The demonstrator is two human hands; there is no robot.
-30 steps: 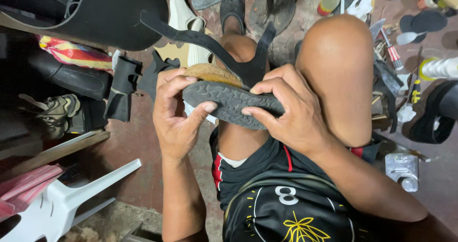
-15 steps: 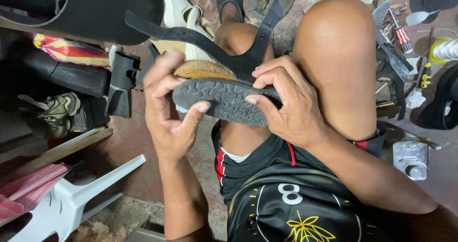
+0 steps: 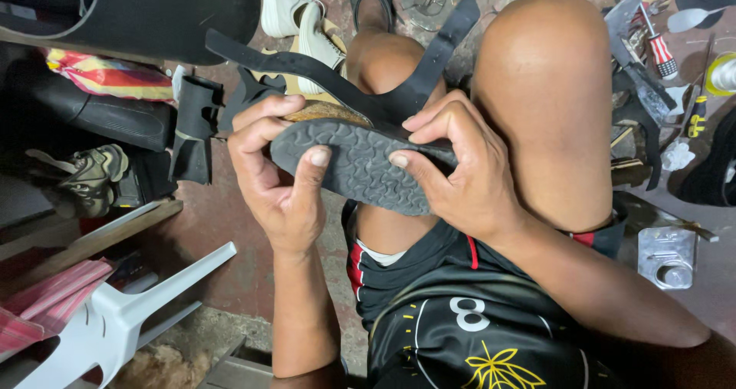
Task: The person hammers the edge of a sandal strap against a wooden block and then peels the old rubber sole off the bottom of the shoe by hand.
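While both thumbs still press the grey sole (image 3: 360, 167), left hand (image 3: 280, 178) and right hand (image 3: 460, 174) grip sandal lower than before, metal tin (image 3: 665, 256) on floor right.

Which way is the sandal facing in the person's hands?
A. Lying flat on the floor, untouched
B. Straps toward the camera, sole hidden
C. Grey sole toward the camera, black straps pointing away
C: the sandal shows its grey patterned sole, both thumbs pressing it, left hand and right hand gripping its ends, straps beyond.
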